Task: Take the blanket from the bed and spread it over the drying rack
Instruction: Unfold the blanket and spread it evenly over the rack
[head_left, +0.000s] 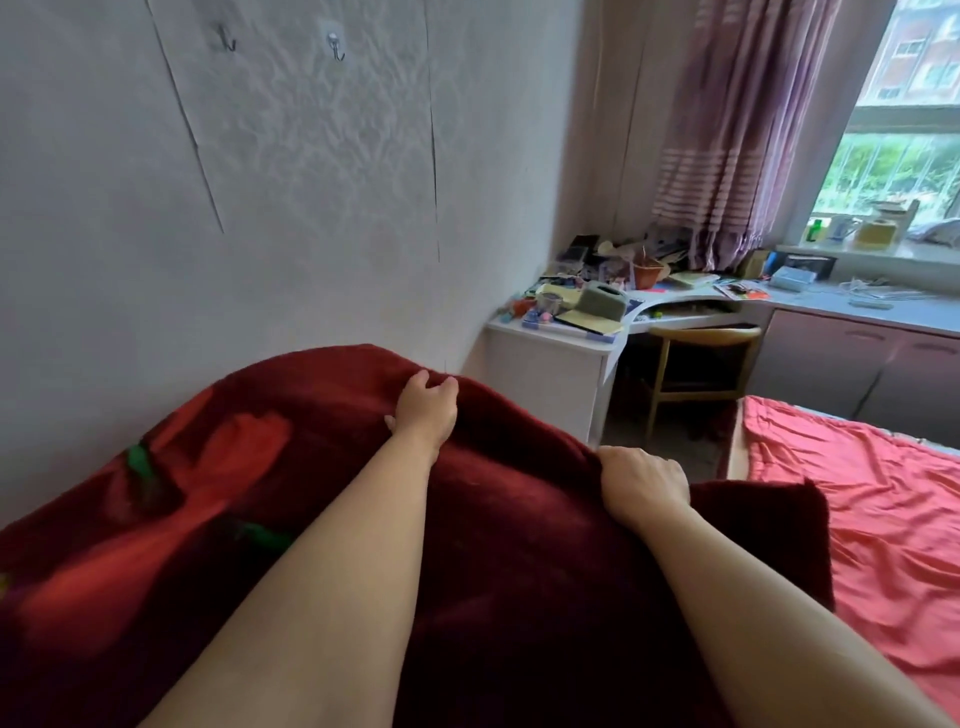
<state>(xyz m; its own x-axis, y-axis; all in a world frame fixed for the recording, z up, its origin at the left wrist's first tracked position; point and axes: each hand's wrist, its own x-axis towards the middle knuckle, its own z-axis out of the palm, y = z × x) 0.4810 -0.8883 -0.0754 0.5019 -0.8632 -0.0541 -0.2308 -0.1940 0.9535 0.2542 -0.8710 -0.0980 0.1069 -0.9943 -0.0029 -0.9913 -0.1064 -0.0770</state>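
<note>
Blanket of thick dark-red plush with a large orange-red flower and green leaves (322, 519) fills the near and lower part of the view, humped up in front of the pale wall and draped over something it hides entirely; whether a rack stands beneath cannot be told; both bare forearms reach out across it; the right hand (644, 483) is closed on the blanket's upper edge just beside a dark-red corner that hangs toward the bed, fingers curled over the fold; the left hand (423, 410) lies farther out at the top of the hump, fingers bent over the far edge and pinching the fabric; to the right lies the bed with a rumpled coral-pink sheet (872, 499); beyond it a wooden chair (696, 358) sits under a cluttered white corner desk (550, 353); farthest back hang a striped mauve curtain (727, 135) and two metal wall hooks (335, 47).
</note>
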